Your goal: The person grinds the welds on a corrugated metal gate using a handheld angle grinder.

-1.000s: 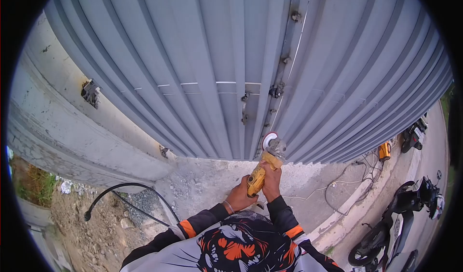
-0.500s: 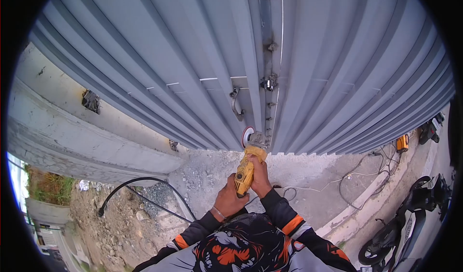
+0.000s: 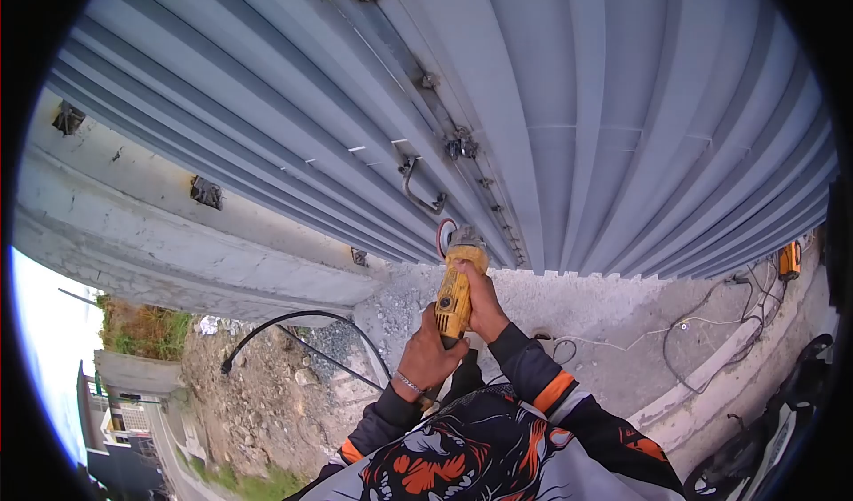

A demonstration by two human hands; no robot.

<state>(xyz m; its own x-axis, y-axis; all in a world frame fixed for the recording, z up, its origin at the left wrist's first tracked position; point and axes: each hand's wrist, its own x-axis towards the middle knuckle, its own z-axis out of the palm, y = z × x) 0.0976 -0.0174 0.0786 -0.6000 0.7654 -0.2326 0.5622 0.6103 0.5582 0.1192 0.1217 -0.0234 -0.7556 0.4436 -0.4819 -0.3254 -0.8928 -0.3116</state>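
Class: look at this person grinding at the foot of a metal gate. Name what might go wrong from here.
Both hands are bare, the right hand close behind the grinder disc, so a slip or kickback may cut. The disc works near the handle and could snag. Cables lie loose on the ground, a likely trip.

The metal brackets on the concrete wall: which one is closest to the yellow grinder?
The small bracket low on the concrete wall, just left of the angle grinder. The other two brackets sit higher up and farther left.
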